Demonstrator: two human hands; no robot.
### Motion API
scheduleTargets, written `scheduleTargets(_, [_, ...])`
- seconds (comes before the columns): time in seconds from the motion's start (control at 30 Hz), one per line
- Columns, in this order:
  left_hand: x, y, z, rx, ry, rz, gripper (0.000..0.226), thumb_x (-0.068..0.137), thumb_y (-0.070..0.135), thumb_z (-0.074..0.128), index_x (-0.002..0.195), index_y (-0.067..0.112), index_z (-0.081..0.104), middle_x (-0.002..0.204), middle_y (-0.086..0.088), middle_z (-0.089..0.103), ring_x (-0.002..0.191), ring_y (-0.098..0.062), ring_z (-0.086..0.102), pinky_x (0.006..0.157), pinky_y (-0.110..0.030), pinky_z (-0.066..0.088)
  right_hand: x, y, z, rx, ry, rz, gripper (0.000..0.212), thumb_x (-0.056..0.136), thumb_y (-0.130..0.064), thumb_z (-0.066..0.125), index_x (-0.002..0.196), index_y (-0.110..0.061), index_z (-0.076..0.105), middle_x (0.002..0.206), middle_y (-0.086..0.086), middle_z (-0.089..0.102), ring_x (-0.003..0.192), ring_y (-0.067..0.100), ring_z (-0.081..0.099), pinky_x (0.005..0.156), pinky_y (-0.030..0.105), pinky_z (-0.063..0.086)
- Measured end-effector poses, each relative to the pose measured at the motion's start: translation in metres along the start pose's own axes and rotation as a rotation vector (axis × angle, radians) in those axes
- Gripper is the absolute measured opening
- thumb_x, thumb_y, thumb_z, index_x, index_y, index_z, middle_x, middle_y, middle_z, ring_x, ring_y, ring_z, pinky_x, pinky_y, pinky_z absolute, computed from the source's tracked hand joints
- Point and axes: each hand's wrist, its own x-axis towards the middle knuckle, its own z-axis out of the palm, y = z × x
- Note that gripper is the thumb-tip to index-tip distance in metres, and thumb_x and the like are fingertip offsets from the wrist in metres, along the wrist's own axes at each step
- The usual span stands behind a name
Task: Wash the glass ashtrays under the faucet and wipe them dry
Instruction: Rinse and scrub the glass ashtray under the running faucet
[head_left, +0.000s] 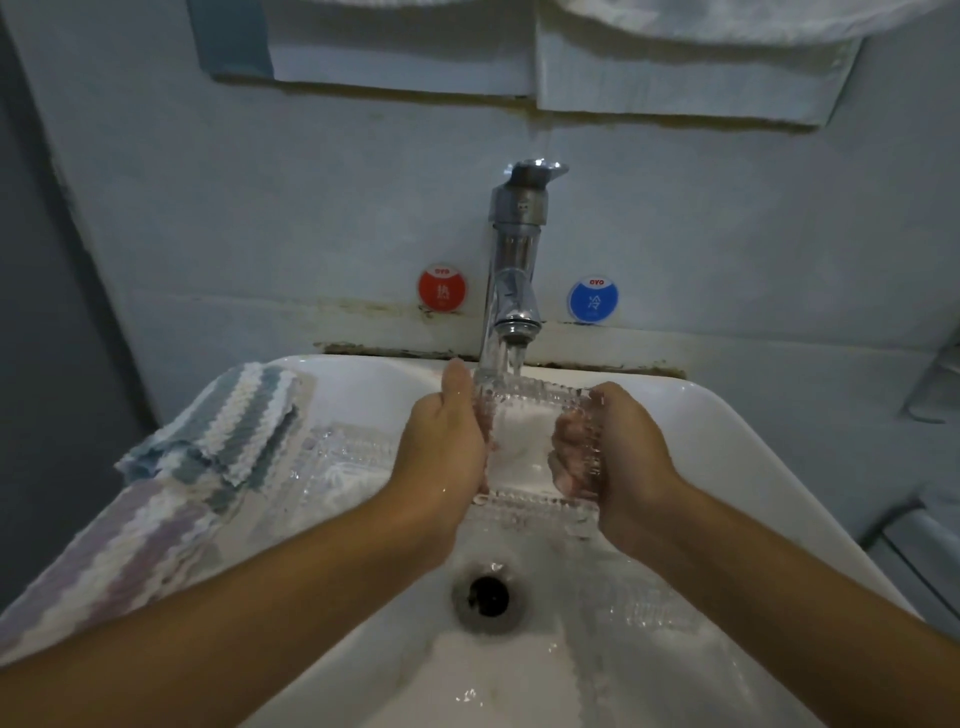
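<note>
Both hands hold one glass ashtray (535, 441) under the faucet (511, 270). The left hand (447, 441) grips its left edge, with the thumb on top. The right hand (618, 441) grips its right edge, with the fingers curled under the glass. So the ashtray sits right between the two hands, and each hand is just as near to it as the other. It looks square, with no long side to speak of, and it lies almost flat with its open side up. Water runs from the faucet onto its far left corner, close to the left thumb.

A second ashtray (348, 457) lies on the left side of the sink (727, 441), just beside the left hand. There may be a third one lower right in the sink, but the clear glass is hard to see there.

A striped cloth (228, 421) waits on the sink's left rim, nearest the left hand. The wiping is not yet done.
</note>
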Motion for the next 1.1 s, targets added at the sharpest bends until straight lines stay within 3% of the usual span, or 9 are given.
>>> scheduleTargets(0.17, [0.004,0.008,-0.004,0.203,-0.075,0.098,0.062,0.105,0.053,0.021,0.068,0.016,0.053,0.06,0.001,0.05,0.053,-0.012,0.044,0.055,-0.029,0.035,0.006,-0.016,-0.009,-0.277,-0.184,-0.033,0.039,0.1,-0.031,0.047,0.07,-0.008,0.055,0.051,0.005,0.048,0.041,0.018,0.049,0.046,0.027,0.044])
scheduleTargets(0.27, [0.006,0.014,-0.007,0.315,-0.142,0.126,0.06,0.104,0.054,0.021,0.076,0.018,0.06,0.066,0.004,0.056,0.062,-0.008,0.051,0.057,-0.025,0.039,0.0,-0.024,-0.009,-0.505,-0.25,-0.06,0.041,0.103,-0.025,0.041,0.086,0.005,0.063,0.064,0.023,0.056,0.052,0.025,0.061,0.055,0.032,0.053])
scheduleTargets(0.33, [0.004,0.013,-0.007,0.341,-0.243,0.141,0.057,0.105,0.053,0.023,0.069,0.019,0.053,0.059,0.005,0.049,0.05,-0.004,0.045,0.052,-0.021,0.037,-0.004,-0.023,-0.007,-0.634,-0.225,-0.083,0.054,0.106,-0.031,0.037,0.09,0.011,0.065,0.072,0.03,0.062,0.06,0.029,0.065,0.063,0.031,0.059])
scheduleTargets(0.43, [0.001,0.006,-0.005,0.33,-0.336,0.167,0.057,0.106,0.048,0.028,0.064,0.018,0.052,0.057,0.002,0.043,0.037,-0.001,0.036,0.04,-0.012,0.033,-0.01,-0.018,0.0,-0.745,-0.163,-0.108,0.062,0.107,-0.039,0.034,0.072,0.003,0.063,0.053,0.019,0.058,0.044,0.021,0.056,0.049,0.025,0.048])
scheduleTargets(0.6, [0.008,0.003,-0.005,0.244,-0.233,0.057,0.043,0.106,0.037,0.036,0.077,0.016,0.06,0.063,-0.002,0.05,0.049,-0.01,0.043,0.052,-0.025,0.037,-0.008,-0.012,0.002,-0.702,-0.04,-0.141,0.053,0.105,-0.033,0.036,0.06,-0.009,0.051,0.039,0.003,0.045,0.032,0.016,0.041,0.046,0.026,0.033])
scheduleTargets(0.7, [0.012,0.001,-0.007,-0.01,-0.133,-0.086,0.036,0.105,0.031,0.038,0.086,0.013,0.063,0.061,0.0,0.059,0.057,-0.016,0.049,0.059,-0.029,0.041,-0.008,-0.013,0.003,-0.615,0.07,-0.114,0.047,0.104,-0.03,0.034,0.065,-0.008,0.051,0.038,0.002,0.045,0.032,0.015,0.041,0.039,0.021,0.032])
scheduleTargets(0.8, [0.009,-0.008,-0.002,-0.261,-0.112,-0.144,0.042,0.106,0.032,0.033,0.084,0.009,0.061,0.059,-0.003,0.058,0.053,-0.016,0.048,0.059,-0.031,0.042,-0.007,-0.012,0.003,-0.481,0.172,-0.079,0.044,0.106,-0.028,0.033,0.072,-0.009,0.054,0.042,0.001,0.048,0.032,0.013,0.041,0.034,0.014,0.03])
scheduleTargets(0.9, [0.005,-0.02,0.006,-0.268,-0.054,-0.18,0.047,0.107,0.037,0.028,0.074,0.014,0.053,0.053,-0.001,0.048,0.049,-0.016,0.04,0.057,-0.031,0.037,-0.007,-0.008,0.005,-0.443,0.216,-0.045,0.042,0.106,-0.031,0.034,0.078,-0.01,0.057,0.053,0.004,0.051,0.031,0.011,0.041,0.033,0.015,0.029])
scheduleTargets(1.1, [0.006,-0.014,-0.002,-0.452,-0.129,-0.321,0.05,0.104,0.036,0.028,0.058,0.02,0.04,0.046,0.002,0.037,0.034,-0.013,0.027,0.038,-0.017,0.024,-0.01,-0.008,0.006,-0.287,0.12,0.066,0.041,0.102,-0.028,0.035,0.064,-0.017,0.046,0.044,-0.002,0.04,0.033,0.012,0.031,0.031,0.017,0.021])
